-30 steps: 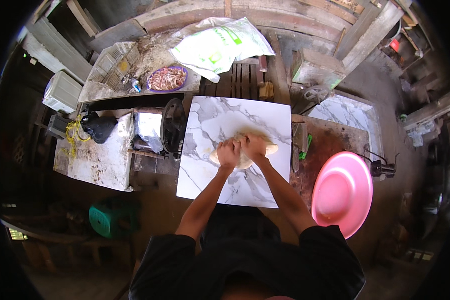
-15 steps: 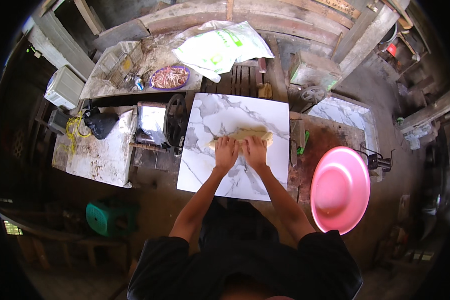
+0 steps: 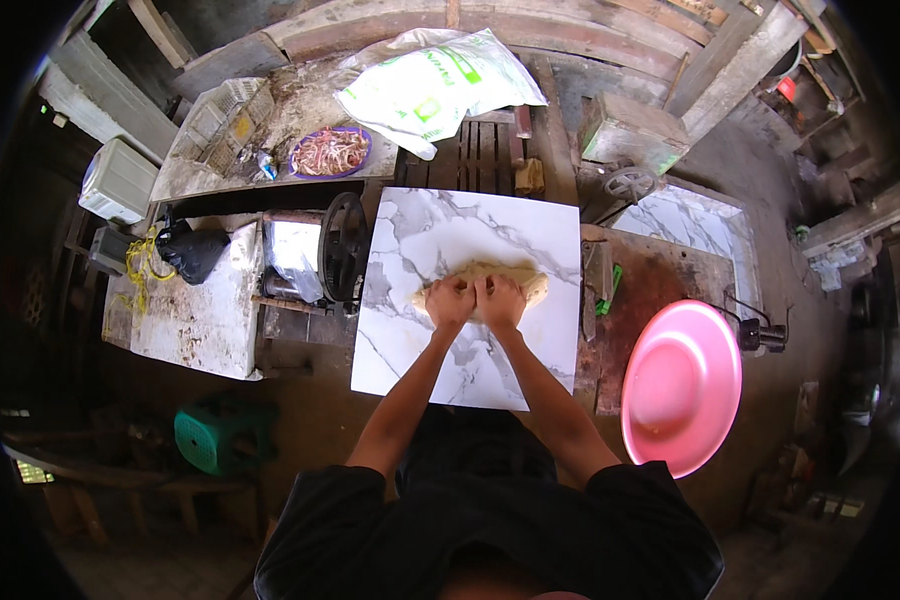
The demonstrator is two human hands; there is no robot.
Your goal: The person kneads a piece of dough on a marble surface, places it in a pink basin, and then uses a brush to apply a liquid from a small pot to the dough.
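Note:
A pale lump of dough (image 3: 535,287) lies stretched sideways on a white, grey-veined marble-look board (image 3: 410,350). Side by side on its near middle, my left hand (image 3: 450,303) and my right hand (image 3: 500,300) press down with curled fingers, thumbs close together. Both hands grip into the dough, which shows beyond the knuckles and past each hand; the fingertips are hidden in it. A thin whitish dusting surrounds it on the board.
A large pink basin (image 3: 685,380) stands to the right, beside a green-handled tool (image 3: 612,290). Left of the board is a machine with a dark wheel (image 3: 344,250). Behind lie a white sack (image 3: 440,90) and a purple-rimmed plate of reddish-white pieces (image 3: 330,152). A green stool (image 3: 198,440) stands lower left.
My hands have drawn closer together, and their fingers have curled in from a flatter reach over the dough. More of the dough shows beyond and to the right of them.

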